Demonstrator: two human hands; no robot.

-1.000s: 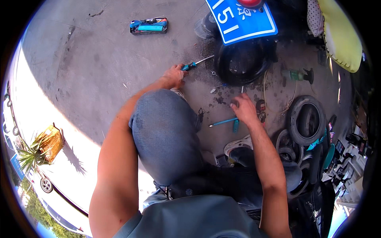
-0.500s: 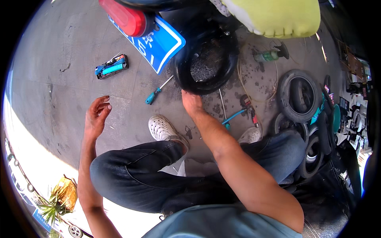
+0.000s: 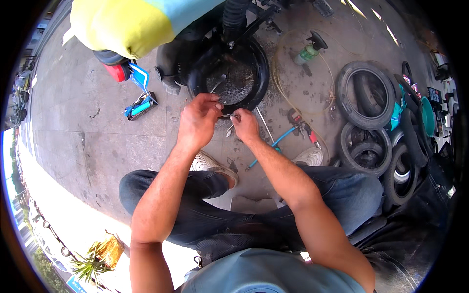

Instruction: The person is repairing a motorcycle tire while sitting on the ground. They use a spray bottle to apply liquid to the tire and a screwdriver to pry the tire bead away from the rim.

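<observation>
A black tyred wheel (image 3: 263, 78) of a two-wheeled vehicle is in front of me, upper middle. My left hand (image 3: 198, 119) is at its near left edge, fingers curled in toward the thumb; what they hold, if anything, is too small to tell. Just beyond those fingertips a thin curved metal piece (image 3: 218, 84) shows against the wheel's opening. My right hand (image 3: 245, 124) pinches something small at the near edge of the tyre, close to the left fingertips. A short silvery piece (image 3: 229, 130) shows between the hands, partly hidden.
An open case of blue-handled tools (image 3: 140, 106) lies at left on the floor. At right are a green spray bottle (image 3: 307, 53), an air gun with a red handle (image 3: 311, 134), a blue hose (image 3: 271, 148) and stacked tyres (image 3: 346, 93). A yellow and light-blue cover (image 3: 122, 27) overhangs the top.
My left hand has come from the open floor at left to the wheel's near edge. My right hand stays by the tyre, now pinching. The view has shifted, and the screwdriver is out of sight.
</observation>
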